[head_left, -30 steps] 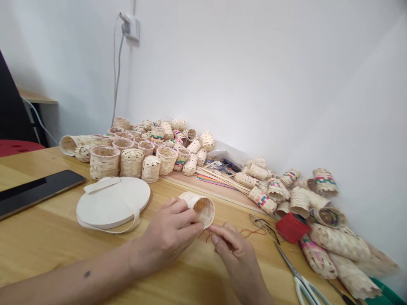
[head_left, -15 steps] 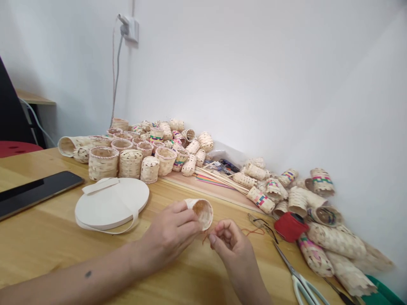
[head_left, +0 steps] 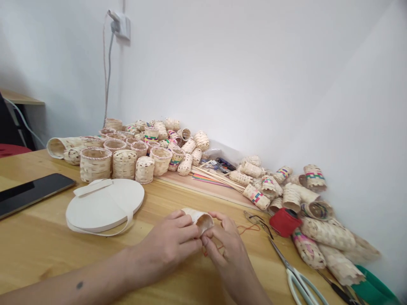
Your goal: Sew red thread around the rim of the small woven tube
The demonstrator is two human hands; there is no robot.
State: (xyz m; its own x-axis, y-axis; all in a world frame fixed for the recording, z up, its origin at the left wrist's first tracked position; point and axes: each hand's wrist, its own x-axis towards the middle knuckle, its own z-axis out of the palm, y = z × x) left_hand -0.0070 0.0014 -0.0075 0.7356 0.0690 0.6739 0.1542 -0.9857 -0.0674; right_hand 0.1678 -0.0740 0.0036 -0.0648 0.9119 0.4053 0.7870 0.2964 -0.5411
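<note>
A small woven bamboo basket (head_left: 203,221) is held low over the table, tilted with its open mouth toward the right. My left hand (head_left: 170,243) is closed around its left side. At the rim, the thumb and forefinger of my right hand (head_left: 227,243) pinch together, while another finger reaches over the rim's far side. An orange-red thread (head_left: 249,228) trails on the table beyond my right hand, and a bit of it shows under the fingers. Whether a needle is there, I cannot make out.
A white tape roll (head_left: 104,205) and a phone (head_left: 36,192) lie left. Woven baskets (head_left: 95,165) crowd the wall. To the right are glasses (head_left: 259,220), a red thread spool (head_left: 285,222), scissors (head_left: 295,275), more baskets (head_left: 329,233) and a green container (head_left: 372,288).
My right hand has moved left from beside the basket onto its rim. The basket is turned and sits slightly lower. The whole view has shifted a little.
</note>
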